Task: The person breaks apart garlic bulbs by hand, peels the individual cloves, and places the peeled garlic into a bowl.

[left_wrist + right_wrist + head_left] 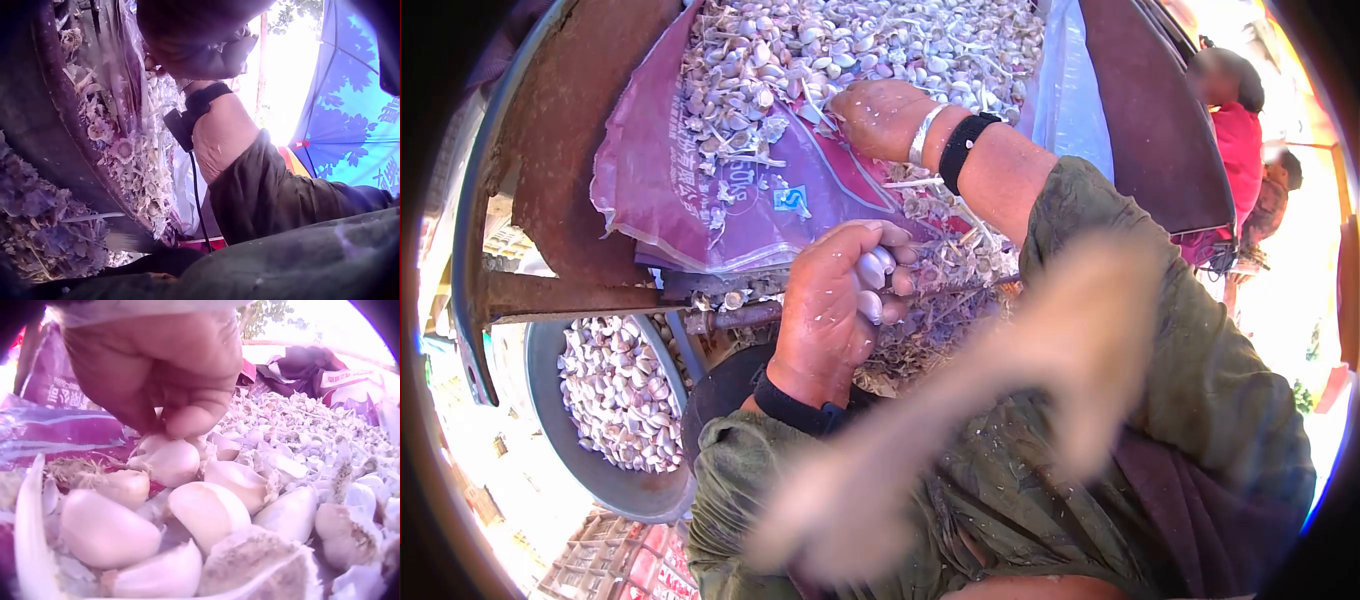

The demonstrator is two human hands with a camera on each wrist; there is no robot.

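Note:
My left hand [825, 300] is palm up, its fingers curled round several garlic cloves [872, 280]. In the left wrist view, the same hand [200, 44] appears dark at the top. My right hand [885, 118] reaches onto the heap of garlic [860, 45], its fingers hidden from the head view. In the right wrist view, the thumb and fingers of this hand [165, 375] come together on a pale garlic clove [172, 464], pinching its upper end. Other loose cloves [209, 512] and dry skins lie just in front of it.
A purple printed sack [750, 220] lies under the heap, over a rusty metal rim [580, 298]. A grey basin [605, 490] of cloves stands at lower left. Dry husks [930, 340] lie below the hands. A blurred pale shape [1000, 370] crosses the foreground. People [1235, 140] are at right.

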